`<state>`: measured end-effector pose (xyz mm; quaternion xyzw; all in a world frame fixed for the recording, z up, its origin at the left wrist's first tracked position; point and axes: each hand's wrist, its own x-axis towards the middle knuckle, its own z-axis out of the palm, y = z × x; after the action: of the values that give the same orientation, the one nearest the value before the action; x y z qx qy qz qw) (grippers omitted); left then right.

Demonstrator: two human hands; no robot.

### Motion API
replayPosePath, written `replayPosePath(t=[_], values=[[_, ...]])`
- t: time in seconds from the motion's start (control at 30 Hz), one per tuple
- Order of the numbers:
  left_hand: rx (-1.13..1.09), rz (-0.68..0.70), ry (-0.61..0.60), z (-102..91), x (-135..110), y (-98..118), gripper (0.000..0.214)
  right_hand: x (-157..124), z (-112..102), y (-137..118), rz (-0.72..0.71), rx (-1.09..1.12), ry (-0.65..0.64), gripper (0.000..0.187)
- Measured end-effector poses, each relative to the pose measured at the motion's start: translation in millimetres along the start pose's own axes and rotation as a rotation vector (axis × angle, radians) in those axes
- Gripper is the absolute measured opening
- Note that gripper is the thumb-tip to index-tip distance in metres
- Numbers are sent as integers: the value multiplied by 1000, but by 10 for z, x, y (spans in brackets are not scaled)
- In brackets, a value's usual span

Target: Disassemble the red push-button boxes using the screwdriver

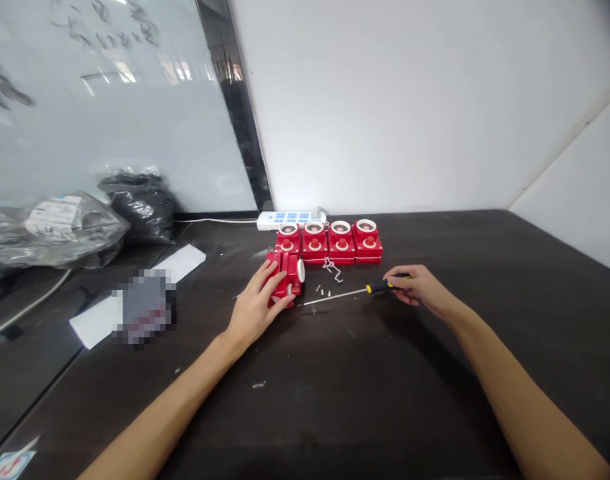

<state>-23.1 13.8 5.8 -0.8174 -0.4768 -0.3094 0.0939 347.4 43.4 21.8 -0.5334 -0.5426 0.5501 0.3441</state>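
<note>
One screwdriver handle (381,287) and one red device (292,265), partly hidden by hands (255,304)

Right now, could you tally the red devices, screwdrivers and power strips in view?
Red devices in the row: 4
Red device under the left hand, apart from the row: 1
Screwdriver in the right hand: 1
Power strip behind the row: 1
Total: 7

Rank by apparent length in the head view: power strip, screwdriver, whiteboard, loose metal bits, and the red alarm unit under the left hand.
1. Whiteboard, cut off by the frame
2. Screwdriver
3. Power strip
4. Red alarm unit
5. Loose metal bits, too alike to rank
</note>
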Motion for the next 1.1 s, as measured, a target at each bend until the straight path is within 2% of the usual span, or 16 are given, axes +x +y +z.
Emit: replayPosePath(t=[0.1, 0.3, 0.57, 0.87, 1.1], values=[[-5, -37, 14, -3, 1, 4, 44, -2, 2, -12, 5, 9, 40, 36], [-4, -56, 15, 6, -2, 20, 44, 0, 59, 3, -3, 17, 21, 34], [13, -51, 29, 27, -24, 49, 43, 23, 71, 25, 14, 43, 16, 37], [121, -10, 15, 26, -54, 1, 53, 17, 80, 20, 54, 61, 27, 38], [100, 3, 9, 28, -34, 27, 51, 45, 70, 55, 53, 69, 34, 37]])
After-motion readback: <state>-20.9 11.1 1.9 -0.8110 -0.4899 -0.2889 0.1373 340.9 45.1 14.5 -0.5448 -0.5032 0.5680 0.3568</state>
